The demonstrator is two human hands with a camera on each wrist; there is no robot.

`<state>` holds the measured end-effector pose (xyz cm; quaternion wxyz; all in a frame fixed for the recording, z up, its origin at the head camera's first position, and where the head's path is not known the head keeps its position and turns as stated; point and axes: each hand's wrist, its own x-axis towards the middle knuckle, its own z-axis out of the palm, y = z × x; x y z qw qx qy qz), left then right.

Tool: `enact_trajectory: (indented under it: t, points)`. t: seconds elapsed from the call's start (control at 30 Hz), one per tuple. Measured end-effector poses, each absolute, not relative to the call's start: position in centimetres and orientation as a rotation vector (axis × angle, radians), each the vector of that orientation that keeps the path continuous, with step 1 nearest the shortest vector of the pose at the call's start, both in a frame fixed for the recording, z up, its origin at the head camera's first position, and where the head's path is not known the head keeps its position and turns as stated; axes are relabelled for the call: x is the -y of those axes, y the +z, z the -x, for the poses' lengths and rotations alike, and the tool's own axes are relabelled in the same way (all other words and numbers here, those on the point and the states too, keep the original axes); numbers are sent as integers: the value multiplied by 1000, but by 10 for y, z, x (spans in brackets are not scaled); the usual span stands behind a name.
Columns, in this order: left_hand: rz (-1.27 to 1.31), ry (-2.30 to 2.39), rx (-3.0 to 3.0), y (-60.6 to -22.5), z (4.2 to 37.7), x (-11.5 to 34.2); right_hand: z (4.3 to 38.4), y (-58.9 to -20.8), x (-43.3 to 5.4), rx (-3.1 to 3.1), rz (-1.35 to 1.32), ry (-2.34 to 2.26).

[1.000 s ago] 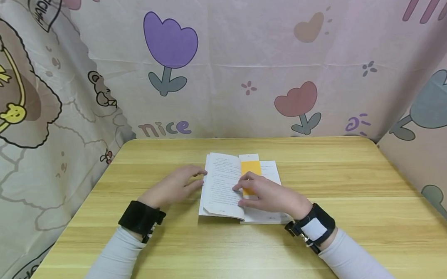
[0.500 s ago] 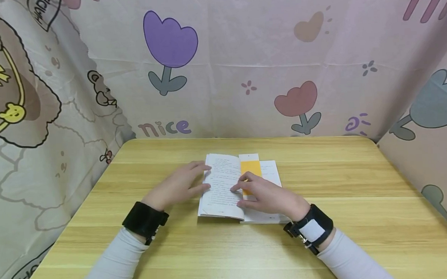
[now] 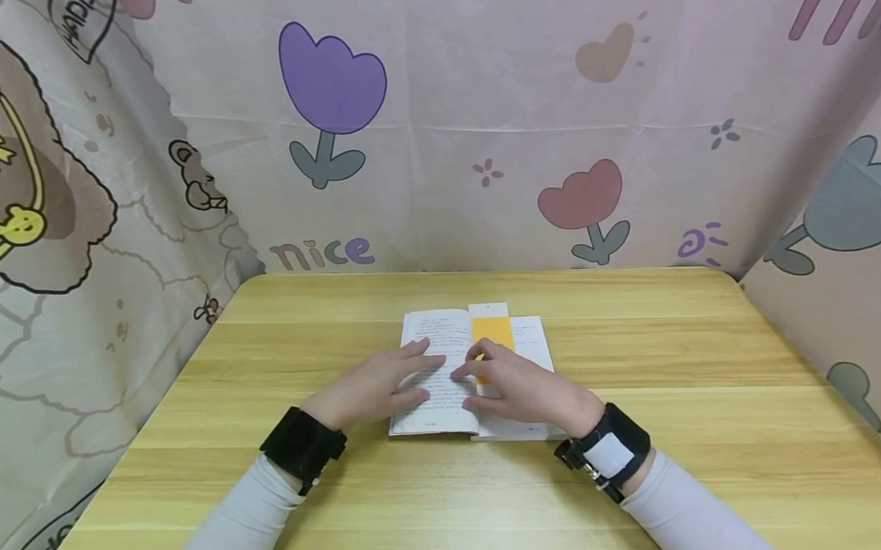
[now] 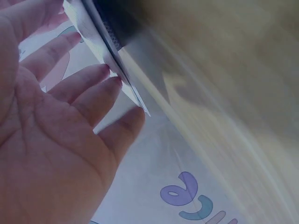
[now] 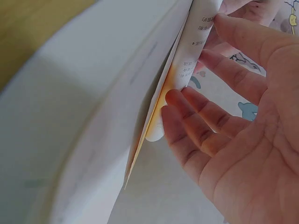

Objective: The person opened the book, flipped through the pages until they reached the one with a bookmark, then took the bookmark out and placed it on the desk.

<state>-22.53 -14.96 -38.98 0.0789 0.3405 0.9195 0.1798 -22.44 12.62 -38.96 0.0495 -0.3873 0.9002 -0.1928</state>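
An open book [image 3: 437, 323] with printed pages lies on the table in the head view. A yellow and white bookmark [image 3: 491, 330] lies along its inner fold, over the right page, its white top sticking out past the book. My left hand [image 3: 375, 384] rests on the left page with spread fingers. Those fingertips meet the page in the left wrist view. My right hand [image 3: 527, 388] reaches across the right page and bookmark, fingertips touching the left page near the fold. In the right wrist view, its fingers [image 5: 191, 109] bend slightly beside the curved page and the bookmark [image 5: 152, 116].
The wooden table [image 3: 673, 355] extends around the book on all sides. A printed curtain [image 3: 447, 78] with tulips and lettering hangs along the back edge and both sides. Each wrist wears a black strap [image 3: 304, 449] with a camera.
My left hand has moved right from the book's left edge onto the left page, which now lies flatter. The right hand has slid slightly left, still touching near the fold.
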Motion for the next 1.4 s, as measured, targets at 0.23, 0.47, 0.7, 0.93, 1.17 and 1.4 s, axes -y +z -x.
enact_trajectory:
  t: [0.23, 0.47, 0.7, 0.93, 1.17, 1.4]
  points:
    - [-959, 575, -2715, -395, 225, 150, 225, -390, -123, -2739, 1181, -595]
    - [-917, 574, -2697, -400, 226, 151, 224, -391, -121, -2742, 1178, -579]
    - [-896, 593, -2676, -403, 228, 152, 224, -390, -121, -2729, 1149, -593]
    - [-876, 599, -2664, -404, 229, 149, 228, -389, -127, -2709, 1105, -656]
    - [-878, 589, -2671, -404, 229, 148, 236, -387, -136, -2779, 1005, -642]
    - [-887, 574, -2675, -404, 229, 147, 248, -387, -149, -2822, 880, -690]
